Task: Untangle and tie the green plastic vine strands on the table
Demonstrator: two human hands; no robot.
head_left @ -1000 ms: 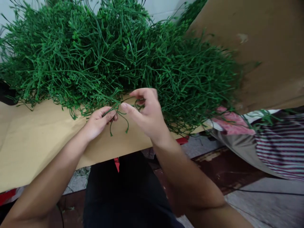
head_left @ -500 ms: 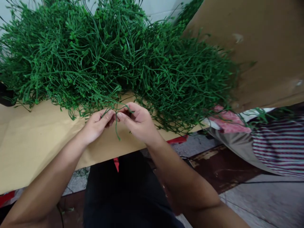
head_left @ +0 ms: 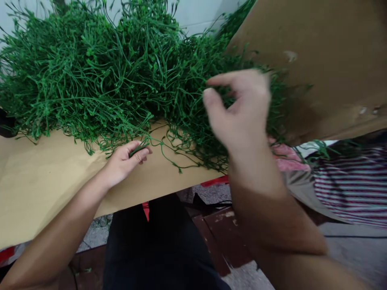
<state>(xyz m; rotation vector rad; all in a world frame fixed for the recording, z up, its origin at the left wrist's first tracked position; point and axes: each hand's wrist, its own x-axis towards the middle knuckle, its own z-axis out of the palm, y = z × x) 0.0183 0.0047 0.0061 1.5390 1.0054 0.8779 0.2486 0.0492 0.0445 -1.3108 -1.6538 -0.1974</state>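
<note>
My left hand [head_left: 125,163] is closed around a few thin green plastic-looking stems [head_left: 139,147], low over the tan table covering. Their far ends meet the front edge of a big heap of green stems with small budded tips [head_left: 99,72]. Raised over the right part of this heap is my right hand [head_left: 246,108], slightly blurred, its thumb and forefinger apart and nothing visible between them. A loose stem [head_left: 169,159] lies on the covering between my two hands.
A large brown cardboard sheet [head_left: 326,60] leans at the right, bordering the heap. The tan table covering [head_left: 45,173] stretches to the left. Beyond the right end are a pink cloth [head_left: 290,157] and striped fabric [head_left: 350,185]. A pale wall [head_left: 205,16] stands behind.
My right hand has left my left hand's fingertips and moved up and right over the heap, opening. My left hand stays nearly in place, still holding stems.
</note>
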